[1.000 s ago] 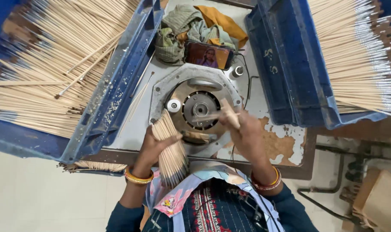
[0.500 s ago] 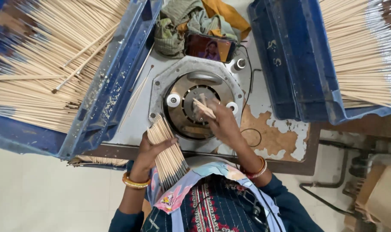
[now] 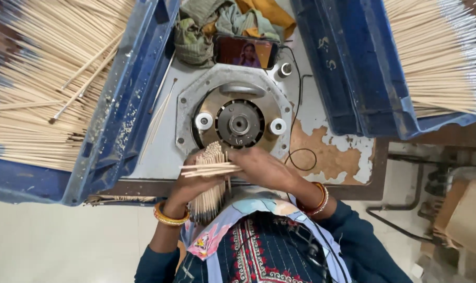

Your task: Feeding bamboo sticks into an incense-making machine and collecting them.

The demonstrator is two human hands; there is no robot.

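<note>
My left hand [image 3: 193, 183] grips an upright bundle of thin bamboo sticks [image 3: 211, 181] close to my chest. My right hand [image 3: 261, 166] has come across to that bundle and pinches a few sticks [image 3: 206, 170] lying sideways over its top. Just beyond both hands sits a round metal machine head [image 3: 239, 124] with a dark central hub and two white rollers, set in a grey plate [image 3: 188, 112].
Blue trays of loose sticks flank the machine, one at left [image 3: 117, 131] and one at right [image 3: 353, 84]. A phone [image 3: 246, 51] with a lit screen and crumpled cloths [image 3: 206, 26] lie behind the machine. A black cable [image 3: 301, 157] loops on the worn tabletop.
My right hand has drawn back from the machine hub toward me and now meets the bundle in my left hand. The view has shifted slightly closer.
</note>
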